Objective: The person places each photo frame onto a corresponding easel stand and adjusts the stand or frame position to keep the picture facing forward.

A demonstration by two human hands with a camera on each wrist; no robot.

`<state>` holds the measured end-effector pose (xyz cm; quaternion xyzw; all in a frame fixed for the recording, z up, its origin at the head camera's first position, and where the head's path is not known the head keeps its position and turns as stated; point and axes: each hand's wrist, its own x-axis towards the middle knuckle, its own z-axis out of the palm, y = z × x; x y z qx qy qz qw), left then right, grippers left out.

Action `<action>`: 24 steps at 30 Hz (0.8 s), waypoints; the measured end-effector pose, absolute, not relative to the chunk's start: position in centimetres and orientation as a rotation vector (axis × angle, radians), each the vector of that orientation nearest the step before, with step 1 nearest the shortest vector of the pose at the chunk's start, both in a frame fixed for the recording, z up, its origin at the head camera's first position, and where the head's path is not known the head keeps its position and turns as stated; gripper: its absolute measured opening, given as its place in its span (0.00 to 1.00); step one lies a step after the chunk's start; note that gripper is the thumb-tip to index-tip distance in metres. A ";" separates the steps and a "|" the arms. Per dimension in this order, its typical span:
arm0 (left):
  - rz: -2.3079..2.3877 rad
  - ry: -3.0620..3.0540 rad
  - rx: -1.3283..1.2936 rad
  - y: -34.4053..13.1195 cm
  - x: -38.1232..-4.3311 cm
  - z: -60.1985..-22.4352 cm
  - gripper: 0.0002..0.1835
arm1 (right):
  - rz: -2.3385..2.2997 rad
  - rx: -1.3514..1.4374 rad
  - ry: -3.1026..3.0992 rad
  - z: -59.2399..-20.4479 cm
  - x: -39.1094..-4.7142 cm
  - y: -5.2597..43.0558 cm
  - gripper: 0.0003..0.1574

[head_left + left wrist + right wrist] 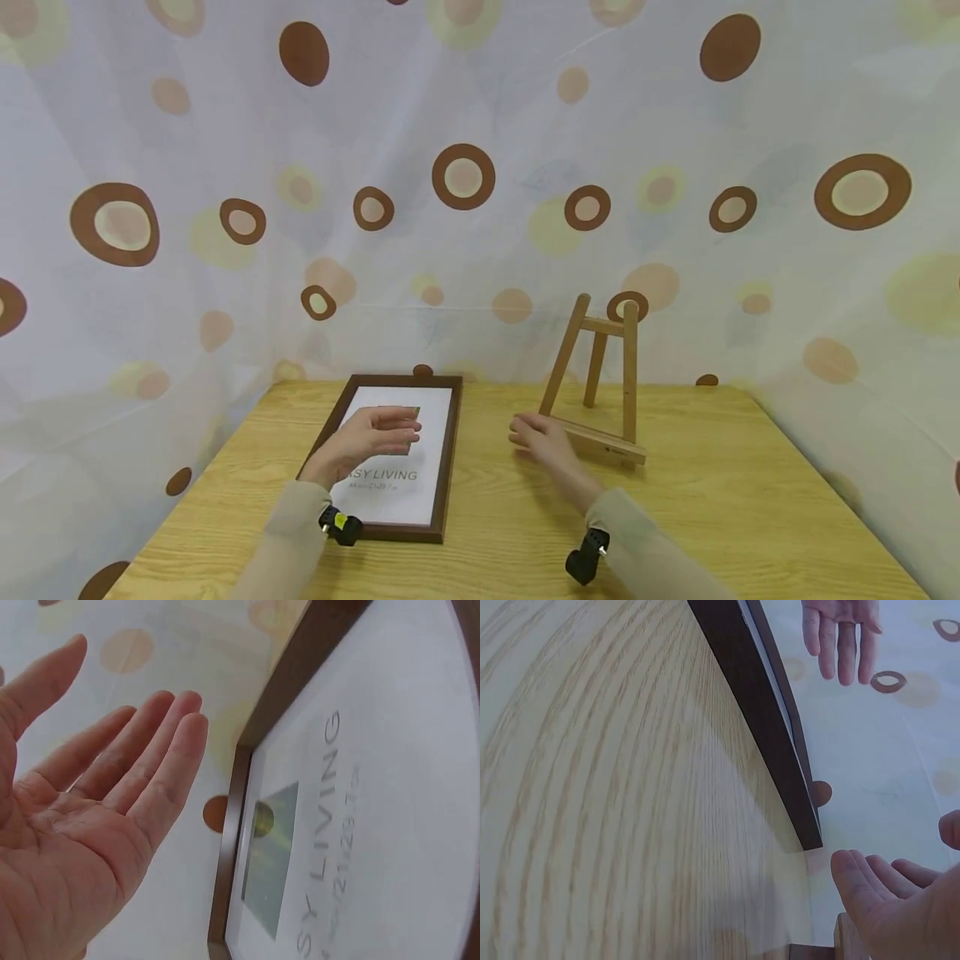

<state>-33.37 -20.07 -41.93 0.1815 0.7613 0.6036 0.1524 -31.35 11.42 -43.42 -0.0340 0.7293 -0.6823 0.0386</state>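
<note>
My left hand [372, 437] hovers over a dark brown picture frame [447, 467] that lies flat on the table. Its fingers are extended with nothing in them, as the left wrist view shows from the palm side [82, 832]. Under the frame's clear front sits a white sheet [386, 504] printed with lettering and a small picture. My right hand [543, 440] is held in front of the left end of a small wooden easel [630, 375], its fingers loosely extended and holding nothing. The easel stands upright on its legs, its lower ledge [600, 440] partly behind that hand.
The light wood-grain table [495, 500] runs back to a white curtain [510, 100] with brown and yellow circles, which hangs behind and on both sides. Black bands with small devices [588, 556] are worn over both sleeves at the wrists.
</note>
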 end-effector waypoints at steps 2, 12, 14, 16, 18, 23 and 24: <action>1.735 2.192 0.497 -20.9 -33.4 -42.0 0.33 | -2.098 -0.119 2.217 -43.5 -31.4 11.1 0.30; 1.766 2.177 0.401 -25.2 -33.3 -42.6 0.33 | -2.084 -0.154 2.071 -44.2 -31.1 9.8 0.33; 1.778 2.177 0.370 -26.0 -33.2 -42.6 0.34 | -2.082 -0.179 2.051 -44.4 -31.1 9.6 0.33; 1.780 2.190 0.339 -26.7 -33.2 -42.6 0.36 | -2.076 -0.198 2.036 -44.5 -31.1 9.3 0.33; 1.778 2.213 0.293 -27.4 -33.1 -42.7 0.36 | -2.066 -0.216 2.022 -44.6 -31.0 9.1 0.32; 1.775 2.227 0.253 -28.6 -32.8 -42.9 0.37 | -2.053 -0.227 1.984 -45.2 -31.2 8.5 0.32; 1.776 2.223 0.258 -28.8 -32.7 -42.9 0.37 | -2.051 -0.227 1.979 -45.3 -31.2 8.4 0.32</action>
